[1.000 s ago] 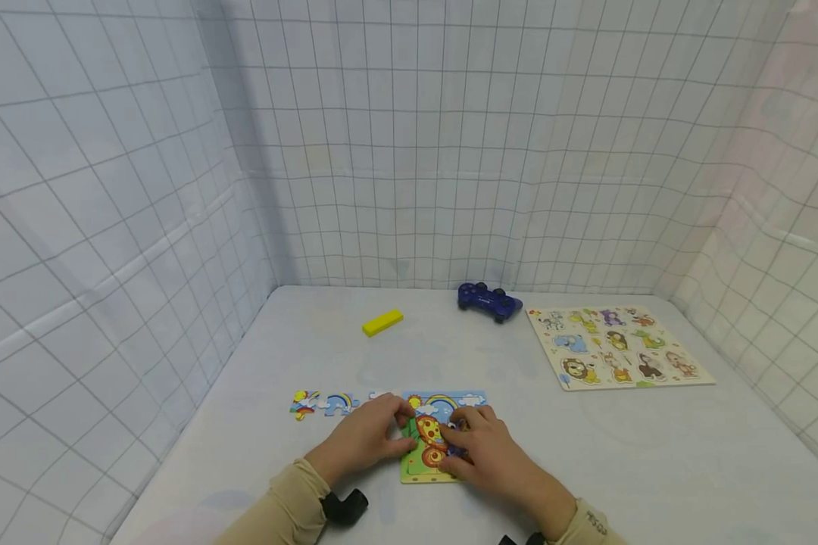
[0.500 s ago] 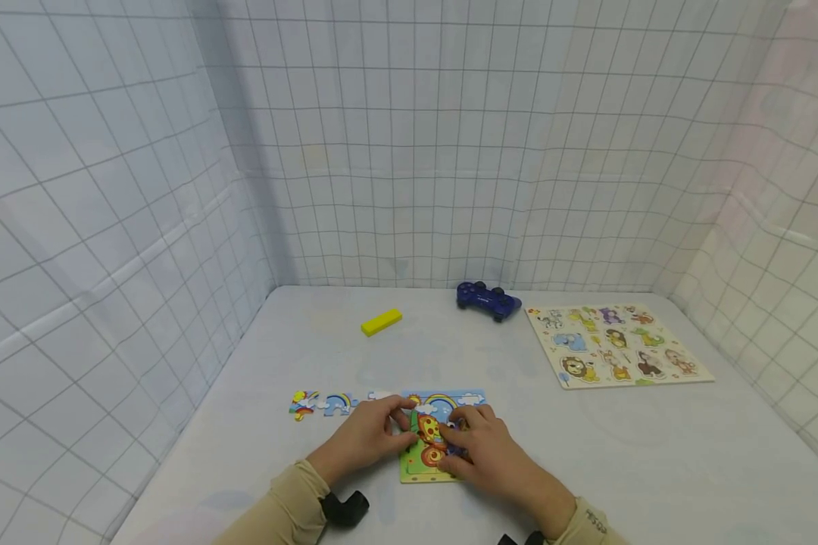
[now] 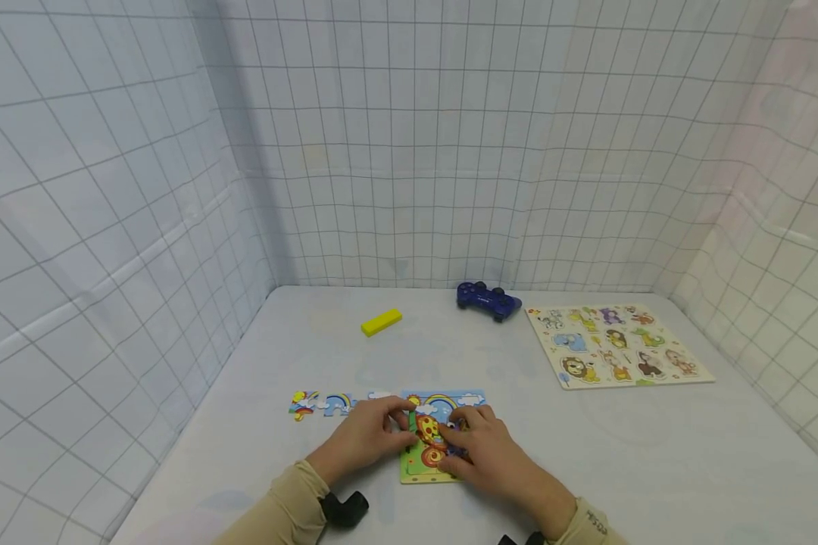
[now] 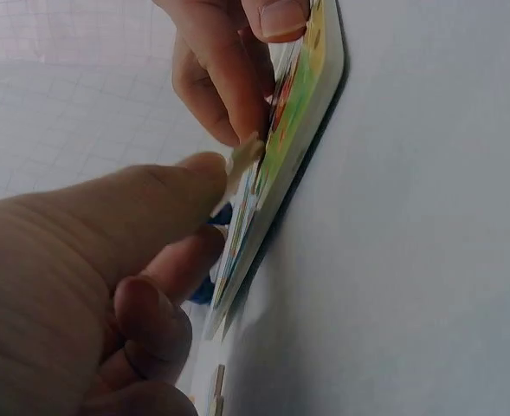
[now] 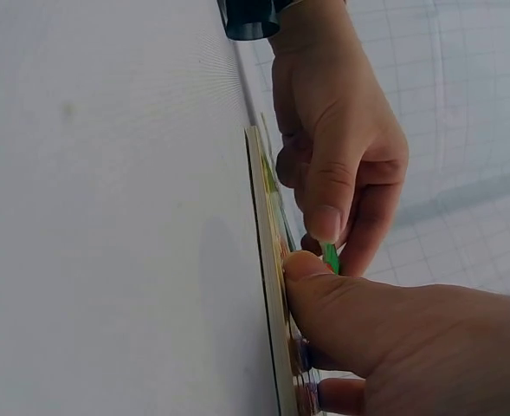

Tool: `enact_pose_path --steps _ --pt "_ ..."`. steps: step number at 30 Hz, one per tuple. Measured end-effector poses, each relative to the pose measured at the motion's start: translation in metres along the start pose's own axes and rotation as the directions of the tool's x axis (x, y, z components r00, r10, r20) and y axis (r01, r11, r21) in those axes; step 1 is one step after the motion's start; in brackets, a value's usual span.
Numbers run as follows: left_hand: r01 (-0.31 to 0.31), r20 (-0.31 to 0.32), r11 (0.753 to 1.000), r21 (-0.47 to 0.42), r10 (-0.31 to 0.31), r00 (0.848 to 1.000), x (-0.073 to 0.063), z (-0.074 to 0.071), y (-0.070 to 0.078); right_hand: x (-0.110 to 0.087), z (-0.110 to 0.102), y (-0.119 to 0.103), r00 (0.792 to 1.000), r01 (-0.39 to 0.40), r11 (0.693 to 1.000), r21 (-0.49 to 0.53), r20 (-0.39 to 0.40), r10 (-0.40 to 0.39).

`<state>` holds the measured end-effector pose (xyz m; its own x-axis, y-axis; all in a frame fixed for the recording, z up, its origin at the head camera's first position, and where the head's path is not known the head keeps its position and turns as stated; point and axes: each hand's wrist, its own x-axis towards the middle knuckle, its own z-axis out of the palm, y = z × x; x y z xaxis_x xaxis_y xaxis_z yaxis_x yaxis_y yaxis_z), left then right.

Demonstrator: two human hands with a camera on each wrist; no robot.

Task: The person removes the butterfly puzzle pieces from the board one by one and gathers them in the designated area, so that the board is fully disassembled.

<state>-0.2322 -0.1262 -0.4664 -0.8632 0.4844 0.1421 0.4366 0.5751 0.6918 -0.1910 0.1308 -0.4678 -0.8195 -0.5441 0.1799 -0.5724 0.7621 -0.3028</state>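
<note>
A small jigsaw board [image 3: 419, 478] with a rainbow, red-and-yellow and green picture lies flat on the table. At its left side my left hand [image 3: 366, 433] pinches a jigsaw piece [image 4: 242, 161] between thumb and index finger, tilted just above the board. That piece shows a green face [image 5: 331, 257] in the right wrist view. My right hand [image 3: 485, 452] rests on the board's right half, thumb and fingertips touching its surface. The hand covers much of a purple figure there. Loose jigsaw pieces [image 3: 338, 404] lie left of the board, partly behind my left hand.
A yellow block [image 3: 382, 322] lies farther back on the white table. Near the rear wall is a blue game controller [image 3: 488, 300]. A wooden animal puzzle board [image 3: 616, 348] lies at the right. Gridded white cloth walls enclose the left, back and right sides.
My left hand has shifted slightly, and the green piece between its fingers has turned and tilted a little. The right hand has stayed on the board.
</note>
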Motion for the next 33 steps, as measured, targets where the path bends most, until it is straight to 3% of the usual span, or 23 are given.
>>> enact_pose_path --steps 9,16,20,27,33 --pt "0.051 -0.115 0.993 -0.111 -0.064 0.991 -0.005 -0.019 -0.001 0.002 0.0 -0.001 1.0 -0.014 1.0 0.02 0.02 0.014" --pt "0.054 -0.161 0.991 -0.12 -0.074 0.984 -0.02 -0.039 -0.007 0.002 0.004 -0.001 1.0 -0.006 0.999 0.032 0.024 0.005" --pt "0.081 -0.126 0.992 -0.094 -0.092 0.988 -0.035 -0.061 -0.021 0.001 0.006 -0.002 1.0 -0.008 1.0 0.03 0.026 0.007" --pt "0.182 -0.012 0.977 -0.114 -0.184 0.983 -0.074 -0.113 -0.064 0.001 0.002 0.0 1.0 -0.012 1.0 0.029 0.021 0.011" --pt "0.259 0.112 0.953 -0.158 -0.243 0.964 -0.088 -0.13 -0.075 0.0 0.0 0.002 0.999 -0.027 0.999 0.039 0.028 0.026"
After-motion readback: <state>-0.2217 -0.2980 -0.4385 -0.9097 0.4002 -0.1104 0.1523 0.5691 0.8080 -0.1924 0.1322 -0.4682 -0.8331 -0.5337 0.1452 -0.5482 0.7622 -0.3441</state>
